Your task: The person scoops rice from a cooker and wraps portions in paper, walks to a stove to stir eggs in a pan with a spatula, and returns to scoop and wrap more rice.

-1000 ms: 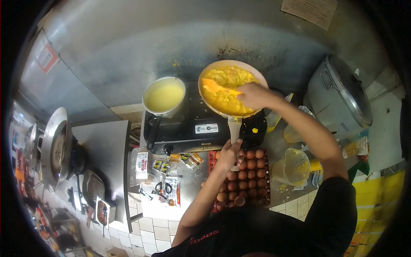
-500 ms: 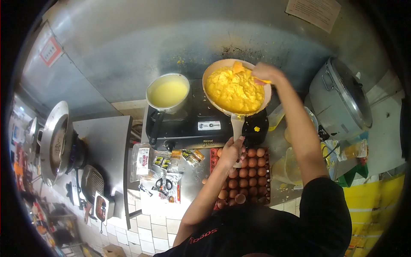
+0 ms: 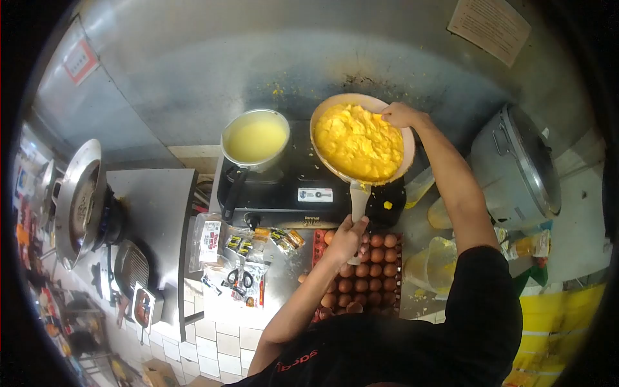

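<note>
A cream-coloured frying pan full of soft yellow scrambled eggs is over the right side of a black gas stove. My left hand is wrapped round the pan's light handle. At the pan's upper right rim, my right hand is closed on an orange-yellow spatula, now mostly hidden by the hand and the eggs. A saucepan of pale yellow liquid stands on the left burner. Under my left forearm lies a red tray of brown eggs.
A large lidded pot stands at the right, near clear plastic jugs. Scissors and small packets lie left of the eggs. Farther left are a wok and a grill pan.
My right hand has swept the spatula through the eggs, and its orange blade no longer shows. My left hand stays on the pan handle. The whole view has shifted slightly.
</note>
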Action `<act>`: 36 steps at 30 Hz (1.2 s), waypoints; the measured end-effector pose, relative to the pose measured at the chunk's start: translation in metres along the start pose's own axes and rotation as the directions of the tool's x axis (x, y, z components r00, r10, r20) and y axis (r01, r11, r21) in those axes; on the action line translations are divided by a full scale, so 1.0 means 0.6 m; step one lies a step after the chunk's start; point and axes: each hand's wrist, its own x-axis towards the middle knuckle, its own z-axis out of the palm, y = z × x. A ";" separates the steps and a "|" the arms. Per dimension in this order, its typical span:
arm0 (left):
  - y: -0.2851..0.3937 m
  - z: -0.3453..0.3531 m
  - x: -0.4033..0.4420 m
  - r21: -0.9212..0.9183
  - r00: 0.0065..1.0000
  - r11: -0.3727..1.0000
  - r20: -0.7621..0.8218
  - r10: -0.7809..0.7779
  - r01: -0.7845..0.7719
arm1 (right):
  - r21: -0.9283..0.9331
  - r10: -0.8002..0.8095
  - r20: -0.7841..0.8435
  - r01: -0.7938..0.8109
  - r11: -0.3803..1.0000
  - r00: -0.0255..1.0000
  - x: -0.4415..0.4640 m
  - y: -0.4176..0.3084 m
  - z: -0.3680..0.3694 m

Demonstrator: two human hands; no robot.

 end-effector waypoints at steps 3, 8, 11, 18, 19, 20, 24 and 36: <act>0.010 0.002 -0.003 -0.004 1.000 1.000 -0.012 -0.027 0.027 | -0.005 0.020 0.221 -0.019 1.000 0.975 0.026 -0.058 -0.047; 0.000 -0.007 0.000 -0.084 0.999 0.995 0.011 -0.050 0.050 | -0.208 0.026 0.570 0.113 0.972 0.821 0.024 -0.162 -0.119; 0.003 -0.009 -0.003 -0.123 0.998 0.991 0.024 -0.057 0.060 | -0.453 0.070 0.551 0.228 0.862 0.831 -0.041 -0.208 -0.173; 0.006 -0.011 -0.004 -0.141 0.997 0.987 0.013 -0.072 0.073 | -0.494 0.010 0.362 0.183 0.850 0.932 -0.227 -0.192 -0.227; 0.009 -0.010 -0.004 -0.139 0.998 0.988 0.012 -0.061 0.062 | -0.435 -0.004 0.336 0.159 0.886 0.942 -0.251 -0.194 -0.222; 0.013 -0.009 -0.007 -0.136 0.999 0.989 0.012 -0.052 0.054 | -0.370 0.019 0.391 0.138 0.919 0.920 -0.264 -0.202 -0.209; 0.003 -0.009 -0.006 -0.136 1.000 0.991 0.021 0.004 -0.001 | -0.414 -0.322 0.392 0.478 0.774 0.862 -0.231 -0.175 -0.060; 0.019 -0.007 -0.020 -0.088 0.999 0.996 -0.029 -0.018 0.015 | -0.420 -0.181 0.452 0.387 0.820 0.873 -0.161 -0.148 -0.067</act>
